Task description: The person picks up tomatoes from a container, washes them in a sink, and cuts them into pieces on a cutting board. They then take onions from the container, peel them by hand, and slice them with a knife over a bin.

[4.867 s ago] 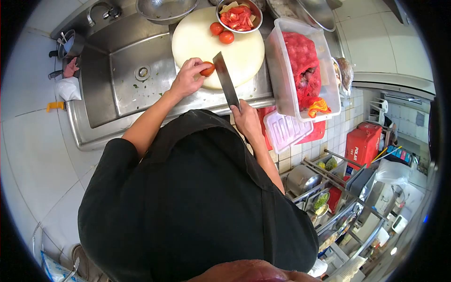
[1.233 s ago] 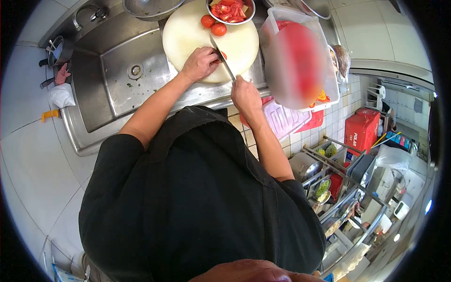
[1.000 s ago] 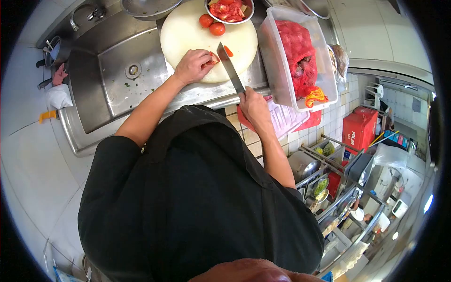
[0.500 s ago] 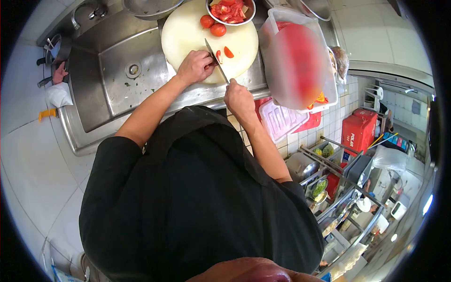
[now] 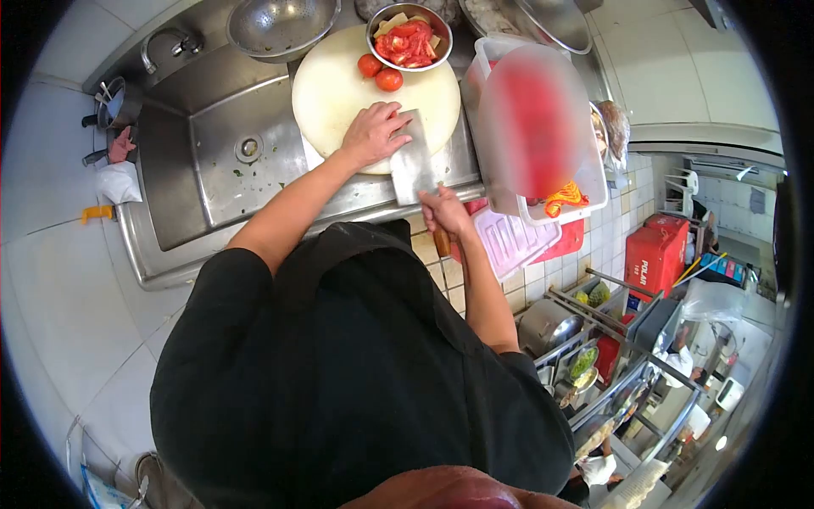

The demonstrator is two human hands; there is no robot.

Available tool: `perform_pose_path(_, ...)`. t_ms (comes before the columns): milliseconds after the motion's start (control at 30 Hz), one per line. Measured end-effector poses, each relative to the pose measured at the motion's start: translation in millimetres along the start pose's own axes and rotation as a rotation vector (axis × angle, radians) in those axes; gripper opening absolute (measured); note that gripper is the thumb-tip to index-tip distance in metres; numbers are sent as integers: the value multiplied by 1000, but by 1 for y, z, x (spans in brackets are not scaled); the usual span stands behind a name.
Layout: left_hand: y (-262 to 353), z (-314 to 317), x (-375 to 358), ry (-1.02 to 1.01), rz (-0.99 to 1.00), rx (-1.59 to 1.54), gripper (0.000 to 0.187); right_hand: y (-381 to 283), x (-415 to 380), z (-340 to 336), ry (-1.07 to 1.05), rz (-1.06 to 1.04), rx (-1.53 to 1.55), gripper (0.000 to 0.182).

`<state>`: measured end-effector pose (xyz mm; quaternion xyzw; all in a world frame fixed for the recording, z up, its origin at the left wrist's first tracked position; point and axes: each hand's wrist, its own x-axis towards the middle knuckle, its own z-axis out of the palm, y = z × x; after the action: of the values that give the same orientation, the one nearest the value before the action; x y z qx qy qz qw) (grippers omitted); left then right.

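Note:
My right hand [image 5: 447,212] is closed round the wooden handle of a cleaver [image 5: 413,165]. The broad face of its blade is turned up and reaches over the near right part of a round white cutting board [image 5: 326,85]. My left hand [image 5: 373,137] is at the blade's left edge, fingers stretched out and apart. A bit of red tomato shows by its fingertips; anything under the fingers is hidden. Two tomatoes [image 5: 389,80] sit at the far side of the board. Behind them, a steel bowl [image 5: 370,42] holds cut tomato pieces.
To the left lies a steel sink [image 5: 212,182] with green scraps, a colander [image 5: 284,30] behind it. Right of the board stands a large translucent plastic tub [image 5: 496,153] with red contents, blurred. A lilac lid [image 5: 513,242] is below it. Shelving [image 5: 610,314] and people are farther right.
The cleaver has turned from edge-down to showing its broad face. My left hand has opened and shifted to the blade. The loose tomato wedges no longer show on the board.

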<state>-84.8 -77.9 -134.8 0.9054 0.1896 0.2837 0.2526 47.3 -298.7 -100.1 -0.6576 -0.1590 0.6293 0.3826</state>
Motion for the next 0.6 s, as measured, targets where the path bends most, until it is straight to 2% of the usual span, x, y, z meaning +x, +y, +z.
perform_pose_path(33,4,-1,3,15,-13,11,38,-6,-2,9,-54,2,-21,19)
perform_pose_path(67,10,-2,2,68,-69,-3,26,-11,-5,16,-67,7,-18,18)
perform_pose_path(233,17,-6,7,265,-99,38,16,-34,-22,22,-123,-10,57,16)
perform_pose_path(333,25,-23,43,312,-35,61,17,-59,-26,15,-109,-87,72,15)
perform_pose_path(433,20,-34,115,374,68,87,16,-87,-29,8,-38,-187,96,15)
perform_pose_path(533,5,-40,174,274,-51,15,17,-102,-19,1,36,-273,166,15)
perform_pose_path(600,-1,-45,194,177,-159,43,20,-96,-17,-5,111,-315,80,15)
